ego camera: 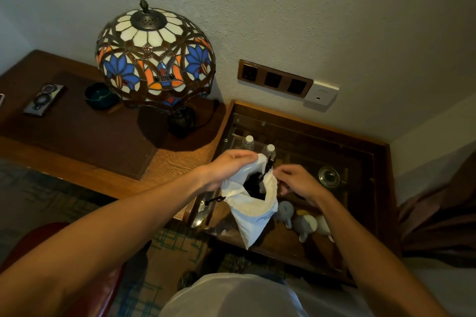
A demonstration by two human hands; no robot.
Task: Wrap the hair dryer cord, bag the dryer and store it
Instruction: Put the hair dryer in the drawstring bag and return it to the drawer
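A white drawstring bag (253,216) hangs in the air over the glass-topped cabinet. Its mouth is open and the black hair dryer (253,186) shows inside it. My left hand (229,168) grips the bag's rim on the left side and holds it up. My right hand (296,183) is at the right edge of the rim, its fingers pinched at the black drawstring toggle (269,165). A second black cord end (215,200) dangles from the bag's left side.
A stained-glass lamp (154,56) stands on the wooden desk (180,159) at left, beside a dark bowl (100,95) and a remote (43,99). The glass-topped cabinet (355,162) holds water bottles (248,141) and cups (305,224). Wall sockets (274,78) sit above.
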